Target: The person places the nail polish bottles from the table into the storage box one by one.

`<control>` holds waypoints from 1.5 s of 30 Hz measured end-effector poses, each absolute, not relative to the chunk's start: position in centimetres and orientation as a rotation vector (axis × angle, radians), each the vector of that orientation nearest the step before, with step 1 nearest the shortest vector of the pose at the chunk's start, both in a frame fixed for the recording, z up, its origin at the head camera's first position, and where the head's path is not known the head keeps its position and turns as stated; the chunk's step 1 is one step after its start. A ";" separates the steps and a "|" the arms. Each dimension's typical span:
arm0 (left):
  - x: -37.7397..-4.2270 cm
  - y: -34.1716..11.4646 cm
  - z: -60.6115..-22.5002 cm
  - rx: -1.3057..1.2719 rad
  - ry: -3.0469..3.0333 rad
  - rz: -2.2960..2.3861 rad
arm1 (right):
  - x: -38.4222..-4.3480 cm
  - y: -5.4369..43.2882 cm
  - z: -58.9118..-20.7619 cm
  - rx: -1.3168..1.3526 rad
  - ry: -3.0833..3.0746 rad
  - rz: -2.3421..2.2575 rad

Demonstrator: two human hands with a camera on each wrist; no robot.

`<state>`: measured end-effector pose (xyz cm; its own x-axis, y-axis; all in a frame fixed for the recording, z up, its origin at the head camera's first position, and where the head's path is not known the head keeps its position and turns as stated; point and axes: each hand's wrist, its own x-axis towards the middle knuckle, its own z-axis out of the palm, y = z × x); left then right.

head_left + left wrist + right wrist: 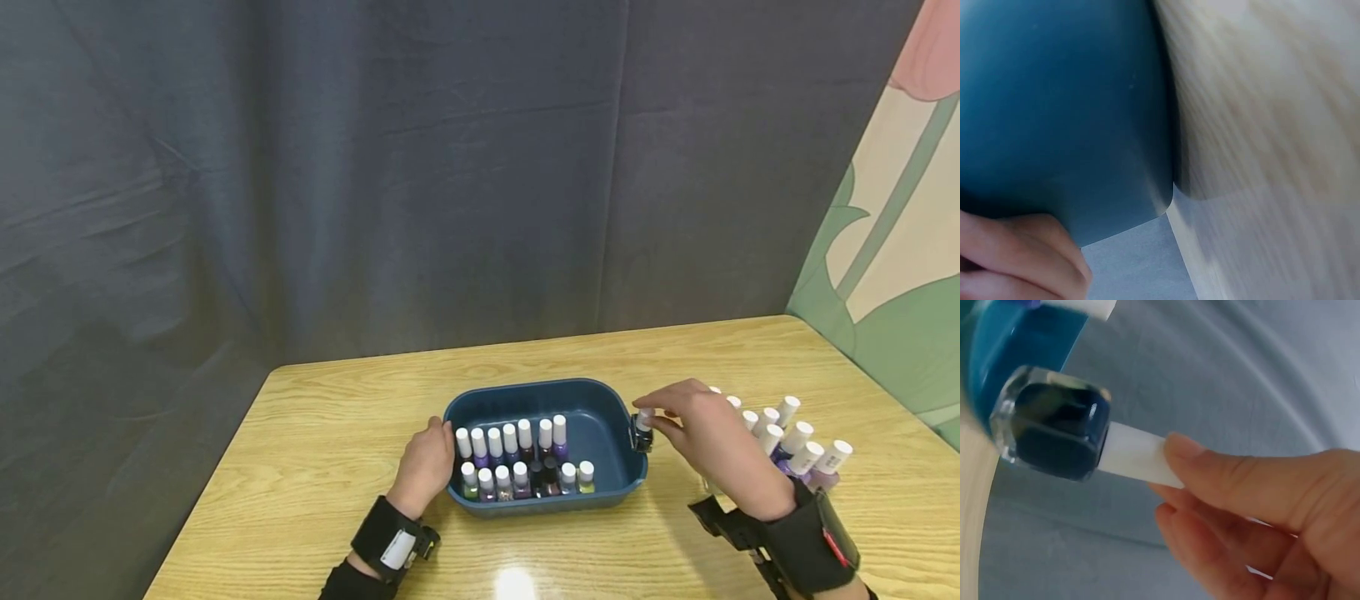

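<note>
A dark blue plastic bin (517,507) stands on the table, with two rows of nail polish bottles along its left and front parts. Most caps are white; a couple are black. My left hand (426,462) grips the bin's left end, its bent fingers (1029,250) against the outer wall in the left wrist view. With thumb and fingers, my right hand (708,437) pinches the white cap of a dark blue nail polish bottle (1060,425). That bottle hangs glass end down at the bin's right rim, overlapping it in the head view.
Right of the bin, partly hidden behind my right hand, stands a group of white-capped nail polish bottles (806,458). A dark grey curtain (450,208) hangs behind the wooden table (322,467). A painted wall (892,292) borders the right side.
</note>
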<state>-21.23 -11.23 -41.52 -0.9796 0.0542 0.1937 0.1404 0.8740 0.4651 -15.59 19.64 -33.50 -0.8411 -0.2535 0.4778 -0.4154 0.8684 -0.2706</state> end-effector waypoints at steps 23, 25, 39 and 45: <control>-21.2 -11.3 -41.5 -0.156 -2.878 -0.731 | -15.2 16.2 -35.7 0.753 -2.764 0.434; -21.2 -11.3 -41.5 -0.158 -2.874 -0.731 | -15.3 16.1 -36.0 0.771 -2.770 0.421; -21.3 -11.2 -41.7 -0.172 -2.830 -0.709 | -15.4 16.0 -36.7 0.756 -2.828 0.421; -21.2 -11.2 -41.5 -0.169 -2.844 -0.720 | -15.5 15.9 -36.7 0.760 -2.848 0.402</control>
<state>-21.24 -11.22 -41.55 -0.9729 0.0610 0.2229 0.1597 0.8747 0.4576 -15.48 15.95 -36.71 -0.8566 -0.4632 0.2271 -0.5080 0.8343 -0.2144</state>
